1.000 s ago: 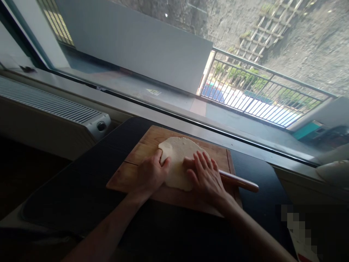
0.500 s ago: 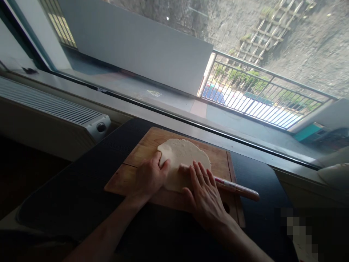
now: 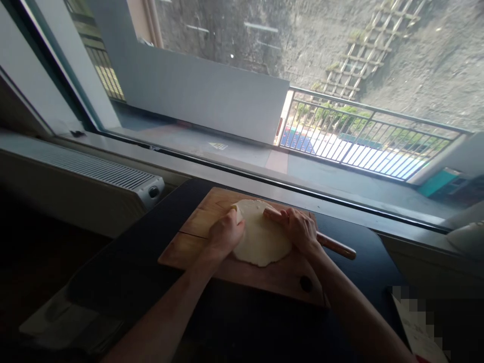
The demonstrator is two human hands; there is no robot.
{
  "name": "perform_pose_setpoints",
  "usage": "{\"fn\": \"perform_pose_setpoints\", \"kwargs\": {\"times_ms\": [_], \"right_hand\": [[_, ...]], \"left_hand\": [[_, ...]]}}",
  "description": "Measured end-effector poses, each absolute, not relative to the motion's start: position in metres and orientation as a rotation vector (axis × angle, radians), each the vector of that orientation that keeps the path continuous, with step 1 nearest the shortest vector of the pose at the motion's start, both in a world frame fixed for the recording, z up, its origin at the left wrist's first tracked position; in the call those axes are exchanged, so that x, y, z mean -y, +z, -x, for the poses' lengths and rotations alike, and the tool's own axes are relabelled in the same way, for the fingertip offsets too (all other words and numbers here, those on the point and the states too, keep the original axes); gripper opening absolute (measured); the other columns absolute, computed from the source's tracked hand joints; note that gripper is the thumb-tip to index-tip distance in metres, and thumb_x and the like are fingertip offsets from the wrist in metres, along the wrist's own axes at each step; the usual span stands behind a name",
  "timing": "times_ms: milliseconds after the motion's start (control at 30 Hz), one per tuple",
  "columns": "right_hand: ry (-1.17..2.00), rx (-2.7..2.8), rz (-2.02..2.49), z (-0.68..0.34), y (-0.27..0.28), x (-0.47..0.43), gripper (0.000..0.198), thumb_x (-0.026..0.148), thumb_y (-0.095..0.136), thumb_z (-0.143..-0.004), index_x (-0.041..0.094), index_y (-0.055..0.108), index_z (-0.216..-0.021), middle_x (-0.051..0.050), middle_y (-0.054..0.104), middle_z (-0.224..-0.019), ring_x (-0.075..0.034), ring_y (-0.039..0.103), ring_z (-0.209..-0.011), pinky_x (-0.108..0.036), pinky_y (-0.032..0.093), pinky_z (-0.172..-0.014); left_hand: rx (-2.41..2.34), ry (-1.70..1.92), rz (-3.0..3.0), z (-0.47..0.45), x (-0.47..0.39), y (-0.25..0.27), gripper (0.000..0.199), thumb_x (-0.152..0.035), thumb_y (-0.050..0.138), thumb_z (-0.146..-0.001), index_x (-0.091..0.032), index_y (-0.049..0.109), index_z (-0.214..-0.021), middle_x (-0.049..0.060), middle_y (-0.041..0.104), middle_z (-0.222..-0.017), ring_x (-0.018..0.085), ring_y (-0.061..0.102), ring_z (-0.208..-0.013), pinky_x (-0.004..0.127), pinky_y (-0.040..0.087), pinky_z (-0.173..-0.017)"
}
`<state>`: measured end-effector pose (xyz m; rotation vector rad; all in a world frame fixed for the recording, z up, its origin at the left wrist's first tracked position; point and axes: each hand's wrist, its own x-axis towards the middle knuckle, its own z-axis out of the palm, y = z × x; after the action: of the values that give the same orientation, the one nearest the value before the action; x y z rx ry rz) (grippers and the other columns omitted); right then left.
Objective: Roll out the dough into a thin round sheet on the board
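Note:
A flat, roundish sheet of dough (image 3: 260, 237) lies on a wooden cutting board (image 3: 196, 222). My left hand (image 3: 227, 232) is closed on the dough's left edge, which it pinches between thumb and fingers. Across the dough's far right part lies a wooden rolling pin (image 3: 336, 246), its handle end reaching past the board's right side. My right hand (image 3: 301, 229) is curled over the middle of the pin, and its fingers hide part of it.
The board rests on a dark table (image 3: 351, 277) with rounded corners. Along the table's far edge runs a windowsill (image 3: 227, 176). A white radiator (image 3: 113, 176) stands to the left, below the window. A railing (image 3: 359, 136) shows outside.
My right hand and the rolling pin have moved away from me, toward the dough's far edge. The right fingers, flat before, are now curled over the pin. The view has shifted slightly.

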<state>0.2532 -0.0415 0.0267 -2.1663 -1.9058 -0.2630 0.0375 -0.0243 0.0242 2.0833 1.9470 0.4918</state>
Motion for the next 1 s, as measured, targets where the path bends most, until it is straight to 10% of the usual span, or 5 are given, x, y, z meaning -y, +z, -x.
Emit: {"fn": "perform_pose_setpoints", "kwargs": {"times_ms": [300, 633, 1000], "right_hand": [[-0.181, 2.215, 2.043, -0.287, 0.046, 0.104, 0.047, 0.043, 0.019, -0.095, 0.023, 0.059, -0.079, -0.001, 0.063, -0.072, -0.013, 0.054, -0.061, -0.025, 0.031, -0.057], [-0.146, 2.018, 2.013, -0.194, 0.035, 0.091, 0.047, 0.043, 0.026, -0.093, 0.018, 0.045, -0.128, -0.008, 0.044, -0.133, -0.023, 0.035, -0.125, -0.037, 0.031, -0.099], [0.011, 1.944, 2.229, -0.223, 0.035, 0.066, 0.054, 0.048, 0.018, -0.093, 0.019, 0.041, -0.132, -0.01, 0.027, -0.146, -0.028, 0.015, -0.135, -0.049, 0.025, -0.103]], "left_hand": [[-1.299, 0.518, -2.217, -0.043, 0.012, 0.041, 0.029, -0.042, 0.052, -0.076, -0.026, 0.063, -0.098, 0.002, 0.069, -0.092, 0.018, 0.062, -0.086, 0.025, 0.043, -0.072], [-1.811, 0.588, -2.287, -0.007, 0.027, 0.02, 0.033, -0.048, 0.041, -0.082, -0.022, 0.06, -0.085, 0.005, 0.067, -0.077, 0.02, 0.061, -0.073, 0.029, 0.038, -0.068], [-1.868, 0.893, -2.083, -0.007, 0.025, 0.007, 0.033, -0.045, 0.035, -0.086, -0.021, 0.055, -0.077, 0.003, 0.065, -0.074, 0.018, 0.061, -0.072, 0.026, 0.037, -0.063]]}}
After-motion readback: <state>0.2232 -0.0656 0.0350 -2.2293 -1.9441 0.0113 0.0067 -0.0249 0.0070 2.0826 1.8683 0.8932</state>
